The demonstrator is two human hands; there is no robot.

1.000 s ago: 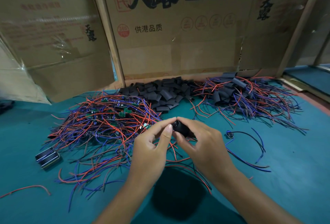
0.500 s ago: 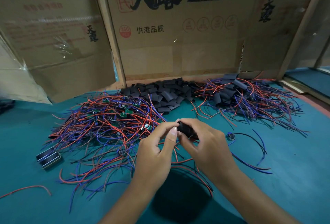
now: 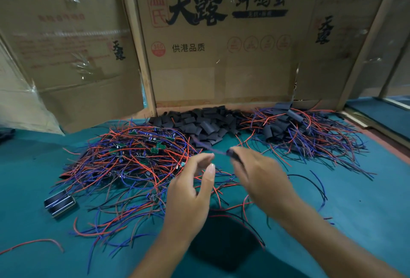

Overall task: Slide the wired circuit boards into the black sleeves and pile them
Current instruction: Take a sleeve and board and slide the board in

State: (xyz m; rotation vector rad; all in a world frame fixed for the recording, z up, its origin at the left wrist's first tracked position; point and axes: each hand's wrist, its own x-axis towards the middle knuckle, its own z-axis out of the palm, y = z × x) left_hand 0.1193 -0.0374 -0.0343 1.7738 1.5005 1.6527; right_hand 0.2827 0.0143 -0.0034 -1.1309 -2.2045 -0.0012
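My right hand pinches a black sleeve above the table, and blurred purple wires trail from it up and to the left. My left hand hovers just left of it, thumb and forefinger apart and loosely curved, holding nothing. A tangle of red and blue wired circuit boards lies to the left. Loose black sleeves are heaped at the back centre. Sleeved boards with wires form a pile at the back right.
Cardboard box walls close off the back of the green table. A small metal-edged box sits at the left. A single black-and-blue wired piece lies right of my hands. A stray red wire lies front left.
My hands have come apart. The left hand let go of the sleeve and opened; the right hand keeps the sleeve and swings it up and to the right, wires trailing.
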